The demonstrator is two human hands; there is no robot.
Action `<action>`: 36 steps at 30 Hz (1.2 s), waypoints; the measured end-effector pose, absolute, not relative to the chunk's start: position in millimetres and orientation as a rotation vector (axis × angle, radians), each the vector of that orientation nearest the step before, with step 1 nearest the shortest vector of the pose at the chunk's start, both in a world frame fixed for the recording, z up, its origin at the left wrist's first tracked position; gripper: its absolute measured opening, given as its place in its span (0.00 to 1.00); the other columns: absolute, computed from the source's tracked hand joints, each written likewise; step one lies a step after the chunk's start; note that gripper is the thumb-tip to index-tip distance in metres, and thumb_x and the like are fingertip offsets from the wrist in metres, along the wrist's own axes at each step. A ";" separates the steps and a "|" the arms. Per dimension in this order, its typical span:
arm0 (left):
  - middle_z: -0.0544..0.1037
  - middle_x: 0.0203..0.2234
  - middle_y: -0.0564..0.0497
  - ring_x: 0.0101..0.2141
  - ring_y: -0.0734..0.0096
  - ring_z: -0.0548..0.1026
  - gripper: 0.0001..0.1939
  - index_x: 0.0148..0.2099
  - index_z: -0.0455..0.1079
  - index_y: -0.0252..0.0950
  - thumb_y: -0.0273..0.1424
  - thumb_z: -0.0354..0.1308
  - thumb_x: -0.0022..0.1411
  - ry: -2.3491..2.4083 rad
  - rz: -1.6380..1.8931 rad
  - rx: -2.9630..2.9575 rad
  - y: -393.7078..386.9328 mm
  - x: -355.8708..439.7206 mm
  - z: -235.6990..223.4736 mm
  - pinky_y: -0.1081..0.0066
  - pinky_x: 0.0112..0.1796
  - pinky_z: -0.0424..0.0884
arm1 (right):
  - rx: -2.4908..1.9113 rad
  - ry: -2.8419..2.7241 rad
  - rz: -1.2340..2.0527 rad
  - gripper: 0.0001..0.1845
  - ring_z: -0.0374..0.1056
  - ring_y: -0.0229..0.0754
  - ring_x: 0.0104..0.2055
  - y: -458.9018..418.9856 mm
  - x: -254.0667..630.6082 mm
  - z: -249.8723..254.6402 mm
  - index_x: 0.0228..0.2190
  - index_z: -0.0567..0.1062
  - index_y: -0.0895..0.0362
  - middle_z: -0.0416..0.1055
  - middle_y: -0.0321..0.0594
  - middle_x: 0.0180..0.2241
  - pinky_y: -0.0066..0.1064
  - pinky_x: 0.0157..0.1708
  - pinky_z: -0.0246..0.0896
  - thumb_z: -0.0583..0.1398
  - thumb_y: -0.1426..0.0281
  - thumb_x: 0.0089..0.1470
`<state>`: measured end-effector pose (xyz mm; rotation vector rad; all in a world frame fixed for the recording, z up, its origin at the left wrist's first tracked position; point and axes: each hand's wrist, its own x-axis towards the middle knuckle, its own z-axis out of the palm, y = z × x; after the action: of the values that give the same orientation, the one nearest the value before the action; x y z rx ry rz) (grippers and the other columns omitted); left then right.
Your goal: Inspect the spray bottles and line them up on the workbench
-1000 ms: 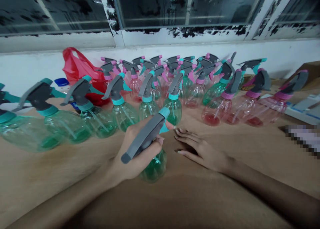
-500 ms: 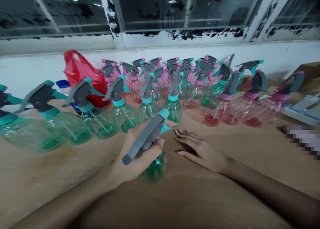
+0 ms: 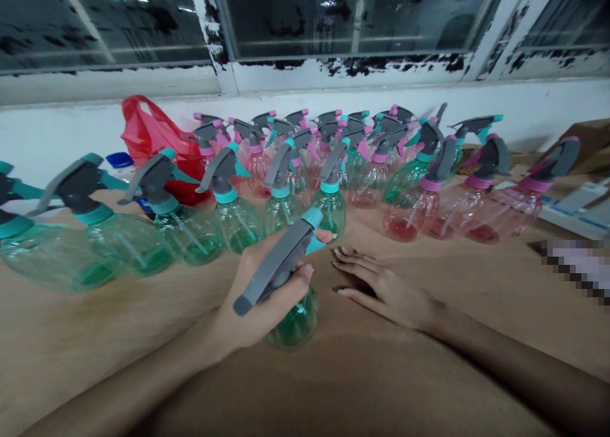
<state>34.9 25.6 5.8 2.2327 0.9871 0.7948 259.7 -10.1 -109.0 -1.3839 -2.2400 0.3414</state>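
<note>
My left hand (image 3: 255,297) is wrapped round the neck of a green spray bottle (image 3: 296,326) on the table. The bottle's grey trigger head, with a teal nozzle, sticks up above the fingers and points to the far right; its collar is hidden by the hand. To the right, my right hand (image 3: 381,288) rests on the tabletop with its fingers stretched out, holding nothing. Just beyond the left hand stands another green spray bottle (image 3: 328,211), part of a row of green ones with teal collars.
Pink spray bottles (image 3: 410,218) stand in a row at the right, with several more crowded behind. A red plastic bag (image 3: 157,138) lies at the back left, near a blue-capped bottle (image 3: 119,161). A pixelated object (image 3: 579,265) lies on the table (image 3: 429,373) at the right.
</note>
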 end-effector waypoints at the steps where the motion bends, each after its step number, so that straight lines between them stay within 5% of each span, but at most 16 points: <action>1: 0.75 0.25 0.55 0.26 0.68 0.74 0.06 0.33 0.67 0.43 0.32 0.49 0.54 0.993 0.796 2.236 25.5 34.9 5.9 0.70 0.29 0.70 | -1.385 -2.241 0.339 0.27 0.49 0.47 0.63 -10.1 259.8 -109.2 0.57 0.61 0.51 0.59 0.41 0.60 0.48 0.60 0.48 0.52 0.56 0.59; 6: 0.74 0.23 0.55 0.24 0.69 0.73 0.05 0.29 0.65 0.42 0.31 0.48 0.54 0.993 0.809 2.227 24.5 34.8 6.2 0.69 0.28 0.71 | -1.409 -2.263 0.336 0.28 0.48 0.47 0.64 -9.9 260.1 -109.4 0.57 0.61 0.54 0.58 0.41 0.60 0.47 0.61 0.46 0.52 0.56 0.59; 17: 0.74 0.24 0.54 0.25 0.67 0.73 0.11 0.41 0.68 0.43 0.30 0.49 0.55 0.962 0.783 2.206 24.7 34.4 6.2 0.69 0.29 0.70 | -1.378 -2.251 0.339 0.27 0.49 0.47 0.63 -9.7 260.2 -110.3 0.57 0.61 0.53 0.58 0.42 0.60 0.48 0.61 0.47 0.52 0.56 0.59; 23: 0.74 0.25 0.55 0.27 0.69 0.75 0.06 0.29 0.67 0.43 0.28 0.50 0.51 0.917 0.802 2.172 24.7 34.7 7.2 0.70 0.33 0.72 | -1.370 -2.238 0.335 0.27 0.49 0.47 0.63 -9.9 260.3 -110.9 0.57 0.61 0.52 0.58 0.41 0.60 0.48 0.61 0.47 0.52 0.56 0.59; 36: 0.74 0.26 0.55 0.28 0.67 0.75 0.07 0.30 0.66 0.43 0.27 0.49 0.49 0.875 0.784 2.196 25.2 33.2 11.0 0.69 0.33 0.72 | -1.398 -2.257 0.329 0.27 0.49 0.47 0.63 -10.3 260.2 -109.2 0.57 0.61 0.52 0.59 0.41 0.59 0.48 0.61 0.48 0.52 0.56 0.59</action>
<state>33.2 25.2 11.0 2.1955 0.8753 0.7842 260.2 -10.3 -109.2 -1.3979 -2.2573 0.3286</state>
